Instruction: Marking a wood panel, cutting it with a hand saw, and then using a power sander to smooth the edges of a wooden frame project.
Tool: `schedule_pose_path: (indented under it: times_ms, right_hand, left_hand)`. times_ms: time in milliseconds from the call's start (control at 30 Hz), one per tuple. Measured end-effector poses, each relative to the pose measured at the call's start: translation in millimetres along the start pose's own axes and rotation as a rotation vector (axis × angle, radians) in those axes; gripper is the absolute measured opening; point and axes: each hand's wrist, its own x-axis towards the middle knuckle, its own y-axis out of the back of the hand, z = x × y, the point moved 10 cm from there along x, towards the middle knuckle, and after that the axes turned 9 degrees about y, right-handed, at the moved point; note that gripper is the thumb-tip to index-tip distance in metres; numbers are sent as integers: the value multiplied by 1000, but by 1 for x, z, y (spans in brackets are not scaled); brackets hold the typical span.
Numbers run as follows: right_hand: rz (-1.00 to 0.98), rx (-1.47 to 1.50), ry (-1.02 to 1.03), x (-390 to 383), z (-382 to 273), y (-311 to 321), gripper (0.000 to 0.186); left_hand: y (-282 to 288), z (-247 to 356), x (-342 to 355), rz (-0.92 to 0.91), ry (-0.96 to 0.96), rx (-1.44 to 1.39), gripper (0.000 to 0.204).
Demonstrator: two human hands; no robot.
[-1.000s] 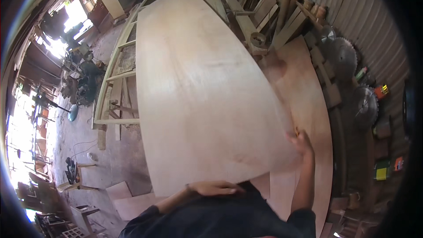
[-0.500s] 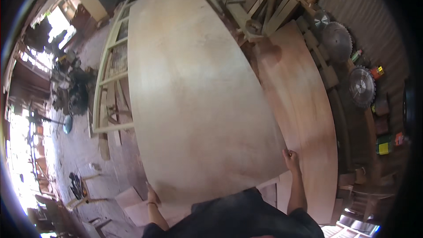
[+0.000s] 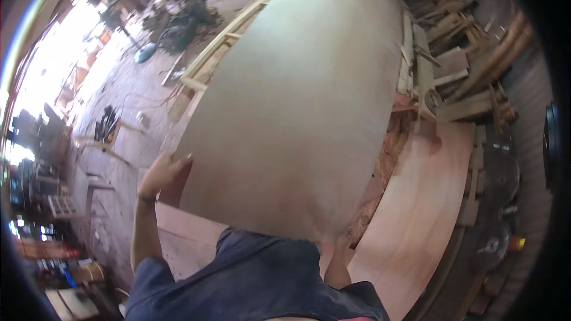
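A large pale plywood sheet (image 3: 291,113) stretches away from my body, its near edge against my dark shirt. My left hand (image 3: 163,175) is closed on the sheet's left edge near the near corner, thumb on top. At the near right corner, my right hand (image 3: 338,241) grips the sheet; its fingers are blurred and partly hidden. Part of a light wooden frame (image 3: 229,37) shows beneath the sheet's far left side.
A reddish plywood panel (image 3: 422,184) lies to the right, beside wood shavings (image 3: 389,154). Scrap timber (image 3: 458,30) is piled at the far right, and round saw blades (image 3: 499,172) stand along the wall. A small wooden stool (image 3: 104,142) holding dark items stands on the left floor.
My view has swung so that the sheet now slants to the far right. The sheet covers more of the frame. Both hands stay at its edges, the left one now higher in view.
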Motion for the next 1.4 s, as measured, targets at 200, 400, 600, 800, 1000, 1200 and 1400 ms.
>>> schedule_pose_path:
  times_ms: [200,400,600,800,1000,1200,1400]
  right_hand:
    - [-32,115,-320,57,60,36,69]
    - [-3,75,-186,98,117,69,65]
    - [-15,118,-295,99,81,51,57]
    - [10,147,-366,89,64,52,54]
    - [-16,86,-405,98,85,38,54]
    - [4,38,-343,115,43,58,50]
    - [18,100,-255,131,16,70,43]
  left_hand:
    - [-58,66,36,-106,-147,-149,35]
    - [-135,122,91,-115,-619,518,12]
    - [-110,40,159,-231,-105,-275,27]
    - [-125,51,150,-108,-92,-4,34]
    - [-128,-33,184,-110,-30,-92,32]
    - [-119,-48,164,34,-18,-54,31]
    - [-117,-82,148,35,38,-78,32]
